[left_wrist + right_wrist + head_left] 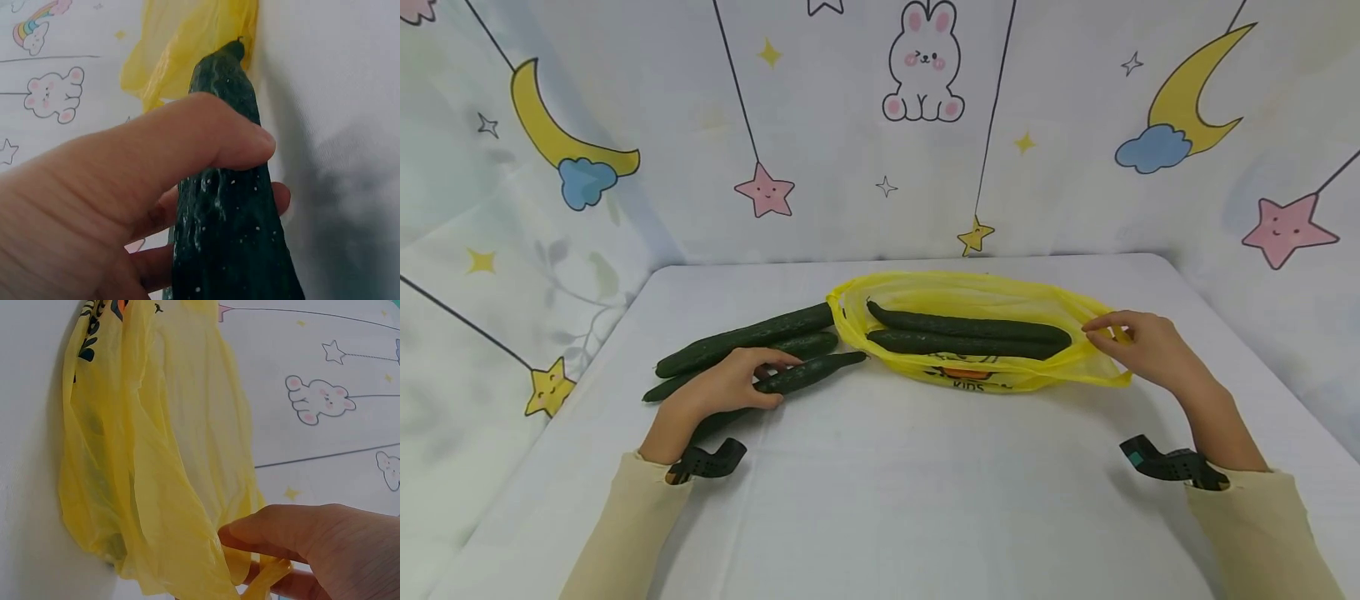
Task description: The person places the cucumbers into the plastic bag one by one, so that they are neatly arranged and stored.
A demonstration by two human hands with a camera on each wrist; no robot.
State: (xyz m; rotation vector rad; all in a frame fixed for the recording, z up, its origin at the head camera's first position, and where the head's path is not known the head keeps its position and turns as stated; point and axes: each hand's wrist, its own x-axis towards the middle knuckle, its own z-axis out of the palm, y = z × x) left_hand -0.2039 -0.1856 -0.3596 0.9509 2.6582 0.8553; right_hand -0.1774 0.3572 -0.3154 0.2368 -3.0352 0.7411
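Note:
My left hand grips a dark green cucumber, thumb on one side and fingers round the other. Its stem tip points at the near left rim of a yellow plastic bag. In the left wrist view the thumb lies across the bumpy cucumber, with the bag beyond its tip. Two more cucumbers lie side by side within the bag. At the bag's right end my right hand pinches its edge between thumb and fingers; the right wrist view shows a twisted handle loop by the fingers.
Left of the bag, several cucumbers lie on the white-covered table, partly behind the left hand. A white patterned cloth with moons, stars and a rabbit hangs behind the table. Both wrists carry black camera mounts.

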